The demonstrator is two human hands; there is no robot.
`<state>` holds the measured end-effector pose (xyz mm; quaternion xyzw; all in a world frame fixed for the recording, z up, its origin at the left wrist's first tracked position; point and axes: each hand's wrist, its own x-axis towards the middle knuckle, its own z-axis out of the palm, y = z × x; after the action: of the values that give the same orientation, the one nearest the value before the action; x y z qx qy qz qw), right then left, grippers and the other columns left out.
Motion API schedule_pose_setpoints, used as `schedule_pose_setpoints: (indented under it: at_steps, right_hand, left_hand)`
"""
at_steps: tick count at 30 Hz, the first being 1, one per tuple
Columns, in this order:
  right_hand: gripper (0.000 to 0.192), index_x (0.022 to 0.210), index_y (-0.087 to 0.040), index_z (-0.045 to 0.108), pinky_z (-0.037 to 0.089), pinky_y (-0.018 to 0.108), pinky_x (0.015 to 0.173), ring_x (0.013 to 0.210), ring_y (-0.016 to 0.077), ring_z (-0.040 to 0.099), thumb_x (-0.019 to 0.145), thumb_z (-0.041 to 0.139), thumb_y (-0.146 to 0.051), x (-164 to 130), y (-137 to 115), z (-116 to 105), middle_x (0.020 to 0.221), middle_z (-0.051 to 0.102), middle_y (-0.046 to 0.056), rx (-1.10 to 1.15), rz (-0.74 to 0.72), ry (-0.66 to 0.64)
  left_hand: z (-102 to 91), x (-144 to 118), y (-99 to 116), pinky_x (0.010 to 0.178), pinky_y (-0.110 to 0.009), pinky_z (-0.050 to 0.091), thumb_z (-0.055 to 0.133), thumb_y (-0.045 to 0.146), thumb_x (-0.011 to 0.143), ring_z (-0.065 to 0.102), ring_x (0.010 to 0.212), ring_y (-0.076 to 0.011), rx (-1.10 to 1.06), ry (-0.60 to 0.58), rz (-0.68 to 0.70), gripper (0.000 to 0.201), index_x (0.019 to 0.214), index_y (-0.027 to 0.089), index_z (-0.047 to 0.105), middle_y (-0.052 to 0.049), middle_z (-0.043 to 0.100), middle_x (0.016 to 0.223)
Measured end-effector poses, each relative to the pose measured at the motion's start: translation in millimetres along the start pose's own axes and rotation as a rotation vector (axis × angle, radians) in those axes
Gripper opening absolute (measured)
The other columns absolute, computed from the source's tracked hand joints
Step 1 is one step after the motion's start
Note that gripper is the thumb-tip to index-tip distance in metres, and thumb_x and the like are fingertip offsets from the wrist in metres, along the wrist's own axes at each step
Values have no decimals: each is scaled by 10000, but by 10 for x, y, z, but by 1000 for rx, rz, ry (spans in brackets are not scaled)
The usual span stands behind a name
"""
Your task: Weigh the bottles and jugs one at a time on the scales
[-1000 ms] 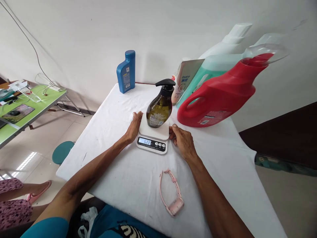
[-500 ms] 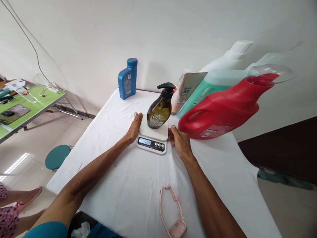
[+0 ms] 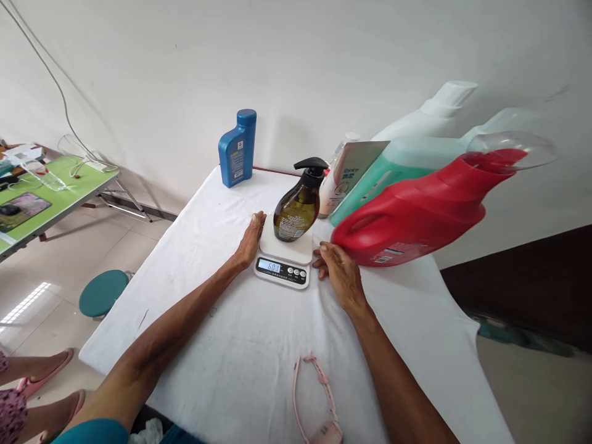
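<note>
A dark green pump bottle [image 3: 296, 213] with a black pump head stands on the platform of a white kitchen scale [image 3: 283, 276], whose lit display seems to read 601. Along the scale's left side rests my left hand [image 3: 250, 239], open, its fingers stretched forward; whether it touches the edge I cannot tell. My right hand [image 3: 341, 271] is at the scale's right edge with the fingers loosely bent and apart, holding nothing. Just beyond it a red detergent jug [image 3: 407, 213] with a clear cap stands on the white cloth.
Behind the jug are a green-liquid jug [image 3: 402, 160], a Rejoice bottle [image 3: 345, 172] and a white bottle [image 3: 430, 114]. A blue bottle [image 3: 238, 151] stands back left. A pink watch [image 3: 324, 394] lies in front. Left are a green table [image 3: 69, 185], a teal stool [image 3: 102, 293] and another person's legs.
The display has gone from about 598 to 601. My right hand has drawn slightly back from the scale's edge. The left hand stays beside it, and the view has shifted a little.
</note>
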<state>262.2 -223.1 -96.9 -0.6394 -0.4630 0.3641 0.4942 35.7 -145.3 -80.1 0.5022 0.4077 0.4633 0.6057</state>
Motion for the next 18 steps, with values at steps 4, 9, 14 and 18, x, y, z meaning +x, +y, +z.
schedule_pose_setpoints:
  at_steps: [4,9,14,18]
  right_hand:
    - [559,1038,-199,730,502,280,589,601,147,619,919,631,-737,-38,-7,-23,864,753,52,2,9,12]
    - [489,889,-213,669,453,298,571,587,168,583,937,536,-681,53,-90,181,759,702,39,-61,-62,160]
    - [393,834,-229,625,459,329,654,604,193,589,946,465,-569,55,-145,253,691,671,26,-216,-138,235]
    - [342,843,-228,641,450,311,622,562,175,571,930,491,-523,27,-136,214,672,664,11,-182,-103,220]
  left_hand:
    - [-23,25,-33,1377,-413,221,203,832,1007,289,1662,-267,138,9,67,966,1680,160,369,-125,323,1774]
    - [-46,85,22,1355,-442,265,240,848,995,344,1638,-299,210,50,114,979,1648,144,431,-159,381,1743]
    - [-70,129,-22,1347,-462,276,295,854,987,385,1615,-313,209,84,138,967,1599,132,495,-188,441,1702]
    - [-84,148,-76,1344,-455,288,319,839,996,416,1597,-308,200,89,122,903,1561,173,545,-154,488,1678]
